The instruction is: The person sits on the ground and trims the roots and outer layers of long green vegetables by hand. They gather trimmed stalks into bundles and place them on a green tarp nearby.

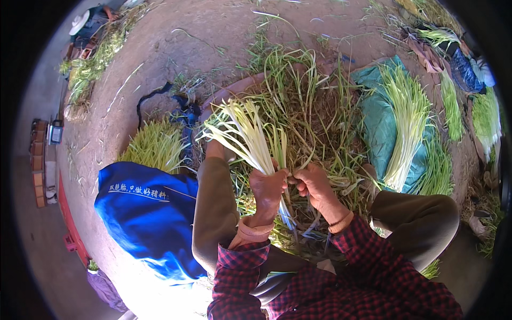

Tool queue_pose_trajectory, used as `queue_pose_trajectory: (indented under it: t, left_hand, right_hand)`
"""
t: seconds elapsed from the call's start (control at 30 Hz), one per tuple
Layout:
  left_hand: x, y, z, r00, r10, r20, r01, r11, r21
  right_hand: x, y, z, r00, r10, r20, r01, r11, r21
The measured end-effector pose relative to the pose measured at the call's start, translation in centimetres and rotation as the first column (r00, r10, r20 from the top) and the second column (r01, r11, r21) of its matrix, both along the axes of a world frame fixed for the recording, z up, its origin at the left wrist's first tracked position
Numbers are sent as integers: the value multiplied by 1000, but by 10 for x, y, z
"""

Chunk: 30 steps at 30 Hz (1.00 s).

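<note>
My left hand (267, 186) is closed around a bunch of pale yellow chives (250, 136), leaves fanned up and to the left, white stem ends pointing down. Close beside it, my right hand (316, 188) pinches a thin chive leaf (308, 159) between thumb and fingers. The fingertips of both hands nearly meet, and they partly hide what is between them. Beneath and beyond the hands spreads a heap of loose green leaves and dry brown trimmings (316, 120), between my knees.
To the right, a large chive bundle (406, 128) lies on green plastic sheeting (374, 108). A blue cloth (148, 224) bearing writing partly covers more chives (154, 146) on the left. Another person (94, 24) works at the far upper left. Brick blocks (38, 164) stand at the left edge.
</note>
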State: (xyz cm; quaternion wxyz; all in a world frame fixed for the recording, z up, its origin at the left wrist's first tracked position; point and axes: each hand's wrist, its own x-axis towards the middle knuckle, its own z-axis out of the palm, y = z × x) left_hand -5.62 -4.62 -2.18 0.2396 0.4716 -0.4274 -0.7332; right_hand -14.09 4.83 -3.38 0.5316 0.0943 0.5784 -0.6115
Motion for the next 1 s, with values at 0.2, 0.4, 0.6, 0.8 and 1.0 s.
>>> queue_pose_trajectory:
  t: [0.2, 0.4, 0.6, 0.8, 1.0]
  left_hand:
    - [0, -10, 5, 996, 24, 83, -22, 999, -29]
    - [4, -12, 14, 994, -107, 9, 107, 992, 61]
    - [3, -10, 15, 982, -179, -66, 187, 971, 148]
    - [2, -4, 7, 966, -252, -57, 258, 955, 146]
    - [2, -5, 4, 952, -302, 56, 289, 943, 164]
  right_hand:
    - [14, 36, 3, 940, 340, -7, -333, 925, 183]
    - [-8, 60, -1, 436, 839, -325, -722, 542, 430]
    - [-30, 45, 29, 47, 848, -529, -393, 502, 770]
    - [-35, 12, -7, 678, 502, -537, -455, 860, 230]
    - [-24, 1, -23, 966, 202, -159, -242, 926, -289]
